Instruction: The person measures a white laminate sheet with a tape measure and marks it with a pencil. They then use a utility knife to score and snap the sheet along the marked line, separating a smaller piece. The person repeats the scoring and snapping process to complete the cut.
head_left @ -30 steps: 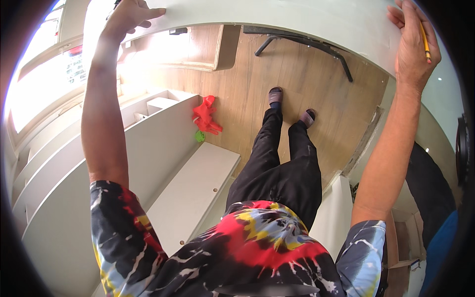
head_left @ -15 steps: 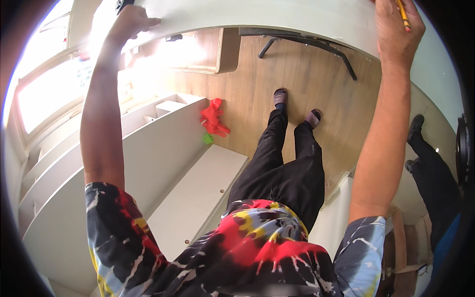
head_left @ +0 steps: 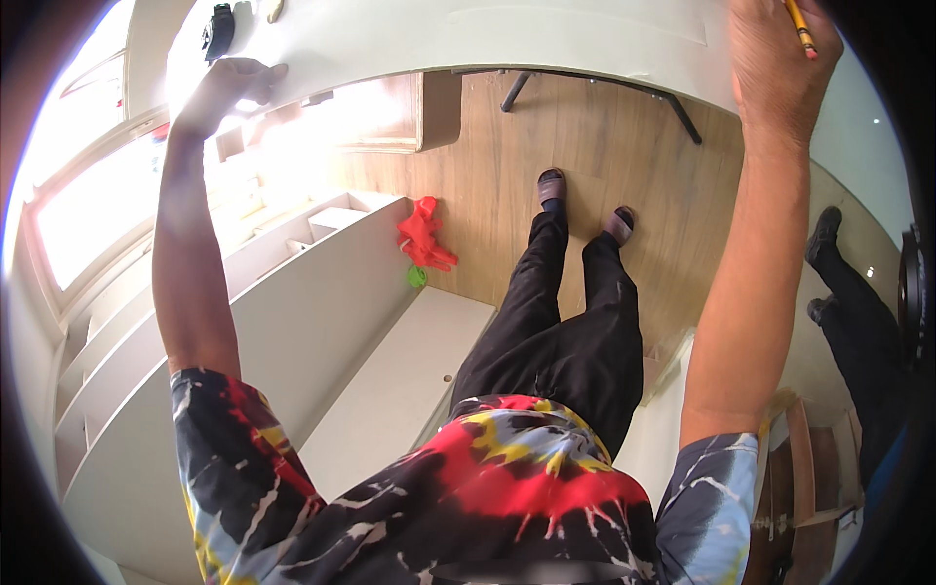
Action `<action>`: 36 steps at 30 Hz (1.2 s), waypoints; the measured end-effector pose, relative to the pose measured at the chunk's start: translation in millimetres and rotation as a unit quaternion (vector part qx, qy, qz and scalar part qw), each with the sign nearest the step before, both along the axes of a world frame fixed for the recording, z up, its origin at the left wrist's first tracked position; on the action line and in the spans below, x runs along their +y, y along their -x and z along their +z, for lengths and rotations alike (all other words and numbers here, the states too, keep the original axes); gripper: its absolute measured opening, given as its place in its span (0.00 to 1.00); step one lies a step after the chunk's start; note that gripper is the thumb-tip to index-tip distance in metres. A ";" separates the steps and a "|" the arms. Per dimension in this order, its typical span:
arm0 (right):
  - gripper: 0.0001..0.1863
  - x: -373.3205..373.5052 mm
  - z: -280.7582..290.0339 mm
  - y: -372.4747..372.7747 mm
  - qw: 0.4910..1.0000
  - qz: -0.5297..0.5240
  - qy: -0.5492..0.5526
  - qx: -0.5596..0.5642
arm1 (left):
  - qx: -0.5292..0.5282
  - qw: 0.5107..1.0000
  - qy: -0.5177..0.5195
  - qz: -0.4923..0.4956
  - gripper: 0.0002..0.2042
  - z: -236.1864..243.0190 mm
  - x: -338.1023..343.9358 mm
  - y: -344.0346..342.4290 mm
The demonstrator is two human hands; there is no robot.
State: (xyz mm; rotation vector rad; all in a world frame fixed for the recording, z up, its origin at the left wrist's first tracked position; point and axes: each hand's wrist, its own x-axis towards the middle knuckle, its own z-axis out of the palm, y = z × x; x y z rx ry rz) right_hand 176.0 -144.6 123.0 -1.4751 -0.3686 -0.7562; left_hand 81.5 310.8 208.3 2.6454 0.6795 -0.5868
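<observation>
A white board (head_left: pixel 487 29) spans the top of the view, above a black folding-leg frame (head_left: pixel 682 117). My left hand (head_left: pixel 234 88) is curled at the board's near edge on the left, its fingers wrapped at the edge. Just beyond it lie a black object (head_left: pixel 218 31), too unclear to name, and a small pale item (head_left: pixel 274 11). My right hand (head_left: pixel 785 68) is at the board's right end with a yellow pencil (head_left: pixel 801 27) held in it, its eraser end toward me. The pencil's tip and most of those fingertips are hidden.
A white shelved cabinet (head_left: pixel 292 322) stands at left beside a bright window (head_left: pixel 83 234). Red cloth (head_left: pixel 421 234) and a green item (head_left: pixel 417 277) lie on the wooden floor (head_left: pixel 497 175). A person's dark-clad legs (head_left: pixel 848 312) and an open wooden box (head_left: pixel 799 468) show at right.
My left hand has moved down and left along the board, uncovering more of the black object. My right hand with the pencil has shifted left from where it was a second ago.
</observation>
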 end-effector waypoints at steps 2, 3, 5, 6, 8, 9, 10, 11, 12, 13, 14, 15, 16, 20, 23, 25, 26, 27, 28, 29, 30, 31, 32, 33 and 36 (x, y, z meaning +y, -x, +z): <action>0.13 -4.6 0.9 6.1 0.999 -0.010 0.032 0.006 | 0.014 0.999 -0.047 -0.001 0.27 0.3 -6.2 0.5; 0.13 -5.7 1.6 7.4 0.999 -0.013 0.041 0.010 | 0.020 0.998 -0.066 -0.004 0.27 0.9 -9.9 0.6; 0.14 -7.6 2.3 7.5 0.998 -0.022 0.052 0.015 | -0.011 0.996 -0.090 -0.017 0.25 0.9 -18.0 -0.3; 0.14 -5.8 4.3 5.4 0.998 -0.032 0.055 0.017 | -0.027 0.994 -0.103 -0.024 0.24 1.7 -21.9 -1.0; 0.14 -1.6 6.8 2.2 0.996 -0.058 0.064 0.024 | -0.007 0.991 -0.137 -0.006 0.23 3.0 -29.9 -6.0; 0.14 0.5 5.5 -1.8 0.994 -0.073 0.071 0.028 | -0.009 0.990 -0.140 -0.006 0.22 2.5 -33.3 -10.6; 0.14 0.1 6.9 9.6 0.995 -0.067 0.063 0.028 | 0.007 0.989 -0.148 0.008 0.21 10.7 -36.2 -0.4; 0.14 0.5 4.4 13.3 0.996 -0.061 0.056 0.027 | 0.011 0.990 -0.142 0.012 0.21 11.4 -39.0 -1.7; 0.14 0.3 6.7 16.3 0.996 -0.059 0.054 0.028 | 0.019 0.988 -0.152 0.030 0.20 12.8 -42.1 -2.4; 0.14 -0.9 6.4 19.9 0.997 -0.056 0.052 0.029 | 0.019 0.988 -0.151 0.009 0.19 13.8 -44.7 -3.5; 0.14 -2.5 7.3 20.6 0.997 -0.053 0.054 0.031 | 0.023 0.986 -0.167 0.005 0.18 13.1 -47.4 -5.2; 0.14 -4.1 7.5 21.6 0.997 -0.044 0.053 0.047 | 0.023 0.985 -0.171 -0.002 0.17 12.2 -50.3 -5.1; 0.14 -6.3 6.6 21.8 0.996 -0.034 0.052 0.062 | 0.005 0.986 -0.165 0.006 0.14 10.5 -52.9 -6.1; 0.13 -15.5 -1.1 9.3 0.993 0.015 0.022 0.117 | -0.015 0.984 -0.176 0.012 0.09 2.0 -64.0 -12.2; 0.12 -13.5 -12.8 -2.9 0.987 0.037 0.048 0.146 | -0.008 0.974 -0.212 -0.077 0.08 -10.9 -65.8 -24.1; 0.13 -16.0 -15.1 -4.0 0.991 0.011 0.029 0.131 | -0.018 0.975 -0.210 -0.066 0.07 -13.2 -64.3 -27.0; 0.12 -17.2 -15.6 -4.8 0.992 0.009 0.039 0.123 | -0.019 0.985 -0.171 -0.031 0.08 -11.8 -59.1 -26.0; 0.11 -22.1 -11.7 -1.7 0.993 -0.004 0.045 0.108 | -0.031 0.991 -0.131 -0.011 0.08 -8.7 -57.4 -22.9; 0.10 -20.3 -12.6 -4.6 0.994 0.011 0.039 0.104 | -0.036 0.996 -0.081 0.003 0.11 -12.3 -51.3 -21.3; 0.10 -25.1 -6.7 -1.6 0.992 0.006 0.053 0.113 | -0.061 0.997 -0.041 0.008 0.14 -9.0 -48.9 -11.5; 0.11 -30.2 -5.9 -0.3 0.994 -0.002 0.047 0.094 | -0.099 0.991 -0.053 -0.079 0.19 -11.7 -45.5 3.6; 0.12 -39.4 -1.2 6.8 0.993 -0.009 0.051 0.109 | -0.137 0.985 -0.054 -0.086 0.23 -10.1 -45.9 20.3; 0.12 -47.0 -1.0 9.1 0.993 -0.019 0.044 0.109 | -0.180 0.983 -0.009 -0.045 0.23 -20.8 -50.1 33.1; 0.13 -54.0 -0.6 11.9 0.992 -0.028 0.043 0.117 | -0.261 0.964 -0.005 -0.056 0.19 -32.0 -58.6 50.3; 0.15 -67.8 -4.5 14.4 0.989 -0.066 0.068 0.111 | -0.409 0.898 0.150 0.059 0.09 -65.6 -93.1 97.7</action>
